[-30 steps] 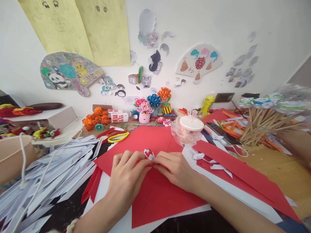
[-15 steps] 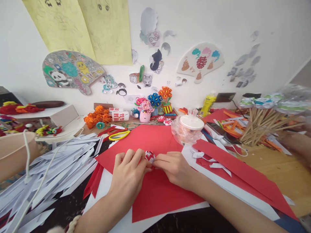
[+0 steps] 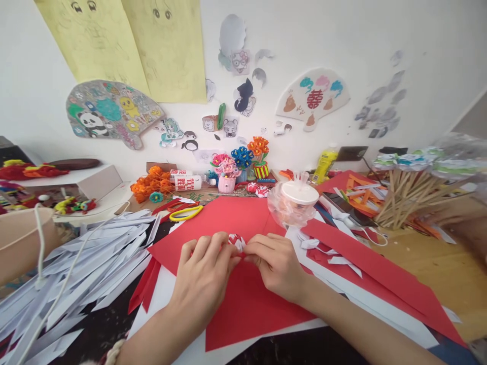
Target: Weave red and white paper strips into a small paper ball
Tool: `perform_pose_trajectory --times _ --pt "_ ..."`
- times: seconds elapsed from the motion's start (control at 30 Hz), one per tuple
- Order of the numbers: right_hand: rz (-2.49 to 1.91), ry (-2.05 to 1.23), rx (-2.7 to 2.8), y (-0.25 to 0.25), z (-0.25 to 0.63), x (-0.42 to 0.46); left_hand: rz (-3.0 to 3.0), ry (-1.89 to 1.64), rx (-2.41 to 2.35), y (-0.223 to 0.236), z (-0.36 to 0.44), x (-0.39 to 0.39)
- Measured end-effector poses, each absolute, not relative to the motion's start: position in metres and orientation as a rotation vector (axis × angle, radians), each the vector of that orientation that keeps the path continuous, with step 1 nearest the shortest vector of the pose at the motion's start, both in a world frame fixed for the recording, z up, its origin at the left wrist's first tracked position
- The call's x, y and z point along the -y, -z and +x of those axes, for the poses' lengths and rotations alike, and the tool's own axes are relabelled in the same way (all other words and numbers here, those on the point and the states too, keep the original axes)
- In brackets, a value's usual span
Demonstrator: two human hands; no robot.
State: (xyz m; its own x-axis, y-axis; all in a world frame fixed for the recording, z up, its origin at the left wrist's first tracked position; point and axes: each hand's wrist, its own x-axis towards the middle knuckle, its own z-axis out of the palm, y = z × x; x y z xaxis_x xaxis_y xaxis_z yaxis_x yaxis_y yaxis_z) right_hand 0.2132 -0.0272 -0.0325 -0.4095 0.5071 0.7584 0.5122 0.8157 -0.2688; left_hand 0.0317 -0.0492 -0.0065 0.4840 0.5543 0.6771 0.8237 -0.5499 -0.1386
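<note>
A small red-and-white woven paper piece (image 3: 237, 242) is held between both hands above the red paper sheet (image 3: 251, 304). My left hand (image 3: 205, 268) pinches its left side with thumb and fingers closed. On the other side, my right hand (image 3: 277, 261) grips it with bent fingertips. The fingers cover the lower part of the piece. White sheets (image 3: 154, 314) lie under the red one.
White paper strips (image 3: 102, 253) cover the left. Yellow-handled scissors (image 3: 186, 213) lie behind the red sheet. A lidded cup (image 3: 300, 192) in plastic stands behind my right hand. At the right are sticks (image 3: 397, 208) and a blurred arm of another person (image 3: 472, 228).
The woven piece has turned slightly between my fingers, and my right hand has shifted a little, its knuckles raised. At the far right the other person's blurred arm has moved.
</note>
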Motion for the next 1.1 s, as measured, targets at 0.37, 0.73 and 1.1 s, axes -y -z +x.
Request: perform_pose_trajectory --times 0.37,0.73,1.1 --pt "-0.775 -0.157 1.979 0.027 0.211 0.03 -2.489 1.089 1.303 0.007 0.031 0.047" --pt "-0.77 -0.484 1.943 0.015 0.213 0.033 -2.62 1.07 1.381 0.001 0.029 0.05" --pt "-0.816 -0.523 1.942 0.017 0.213 0.031 -2.639 1.001 1.362 0.002 0.027 0.047"
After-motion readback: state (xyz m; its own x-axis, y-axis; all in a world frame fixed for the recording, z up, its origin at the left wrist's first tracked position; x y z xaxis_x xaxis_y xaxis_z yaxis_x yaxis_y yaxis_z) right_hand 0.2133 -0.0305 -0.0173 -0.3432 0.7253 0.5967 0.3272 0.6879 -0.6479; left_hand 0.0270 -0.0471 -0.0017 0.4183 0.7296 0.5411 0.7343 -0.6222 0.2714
